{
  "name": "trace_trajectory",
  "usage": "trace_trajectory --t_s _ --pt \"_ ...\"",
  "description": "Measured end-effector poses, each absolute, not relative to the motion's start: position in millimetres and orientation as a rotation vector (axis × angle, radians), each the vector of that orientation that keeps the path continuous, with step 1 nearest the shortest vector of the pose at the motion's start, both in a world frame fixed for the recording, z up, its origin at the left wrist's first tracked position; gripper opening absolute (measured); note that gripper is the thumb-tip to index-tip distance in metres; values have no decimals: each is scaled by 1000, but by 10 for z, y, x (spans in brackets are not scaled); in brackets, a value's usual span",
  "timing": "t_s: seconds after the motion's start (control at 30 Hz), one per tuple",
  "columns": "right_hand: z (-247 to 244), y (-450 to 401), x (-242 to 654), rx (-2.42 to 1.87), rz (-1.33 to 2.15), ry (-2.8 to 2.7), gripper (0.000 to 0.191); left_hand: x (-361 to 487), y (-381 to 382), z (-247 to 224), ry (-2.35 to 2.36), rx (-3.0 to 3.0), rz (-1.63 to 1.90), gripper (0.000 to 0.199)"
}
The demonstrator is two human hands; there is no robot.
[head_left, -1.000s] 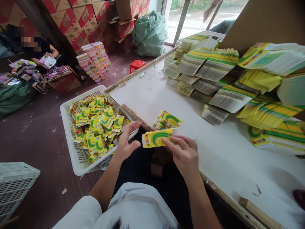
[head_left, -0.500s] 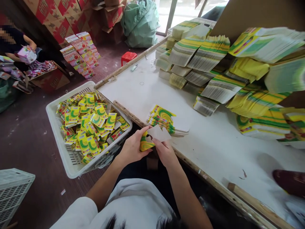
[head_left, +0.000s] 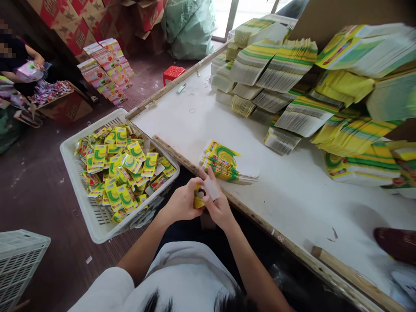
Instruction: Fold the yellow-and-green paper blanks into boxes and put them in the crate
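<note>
A small yellow-green carton (head_left: 198, 201) with a round dark hole is held between both hands, in front of the table edge. My left hand (head_left: 184, 200) is closed round its left side. On its right side, my right hand (head_left: 219, 207) grips it, thumb near the hole and fingers behind a pale flap (head_left: 212, 188). Just beyond the hands, a small pile of flat yellow-green cartons (head_left: 224, 158) lies on the white table (head_left: 175, 119). To the left stands a white basket (head_left: 69, 167) full of folded yellow-green cartons (head_left: 113, 195).
Tall stacks of flat cartons (head_left: 282, 65) cover the table's far right. A dark red object (head_left: 394, 242) lies at the right edge. Beyond the table are a red stool (head_left: 173, 73), a green sack (head_left: 188, 28) and a seated person (head_left: 19, 52). Another crate (head_left: 22, 260) stands lower left.
The pale flap has folded down toward the carton's body. My right hand has turned and its fingers have come up behind the flap. The view has shifted slightly.
</note>
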State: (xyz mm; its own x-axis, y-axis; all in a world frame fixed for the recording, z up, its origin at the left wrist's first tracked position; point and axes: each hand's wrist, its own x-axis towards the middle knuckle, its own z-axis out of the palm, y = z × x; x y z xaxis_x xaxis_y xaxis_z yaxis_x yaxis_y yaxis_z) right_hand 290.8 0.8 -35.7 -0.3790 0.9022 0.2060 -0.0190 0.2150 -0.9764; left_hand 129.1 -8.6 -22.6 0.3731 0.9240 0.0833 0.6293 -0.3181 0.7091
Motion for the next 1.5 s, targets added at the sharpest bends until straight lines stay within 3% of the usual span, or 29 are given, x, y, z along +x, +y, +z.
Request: trace_trajectory --t_s 0.1,0.2,0.27,0.4,0.73,0.83,1.03,1.1,1.2,1.33,1.5 --pt "-347 -44 2922 -811 1061 -1934 74 1328 -94 -336 1278 2097 730 52" --pt "-343 -21 2977 -830 987 -2049 58 1370 -131 -362 1377 1979 883 59" --pt "-341 9 3029 -842 962 -2030 57 1367 -158 -312 1474 1892 924 65" --pt "-354 4 3072 -862 1002 -2109 59 1281 -189 -167 1612 1913 857 51" --pt "-262 84 3222 -855 1103 -2292 29 1210 -199 -92 1531 1868 706 74" --pt "-282 78 3154 -949 1033 -2157 33 1299 -181 -94 1583 2010 678 69" --pt "-421 27 2909 -1007 1025 -1816 63 936 -63 -23 1728 2025 735 61" --pt "-432 67 2916 -1006 1058 -1790 62 535 28 -3 2053 1936 785 55" --pt "-459 131 2902 -1014 1094 -1808 53 -83 89 -115 2673 1709 515 68" --pt "-584 171 2648 -977 1170 -1902 47 -507 2 -529 2632 1692 27 73" --pt "-794 281 2105 -905 1027 -2139 53 -783 24 -865 2784 1498 21 70"
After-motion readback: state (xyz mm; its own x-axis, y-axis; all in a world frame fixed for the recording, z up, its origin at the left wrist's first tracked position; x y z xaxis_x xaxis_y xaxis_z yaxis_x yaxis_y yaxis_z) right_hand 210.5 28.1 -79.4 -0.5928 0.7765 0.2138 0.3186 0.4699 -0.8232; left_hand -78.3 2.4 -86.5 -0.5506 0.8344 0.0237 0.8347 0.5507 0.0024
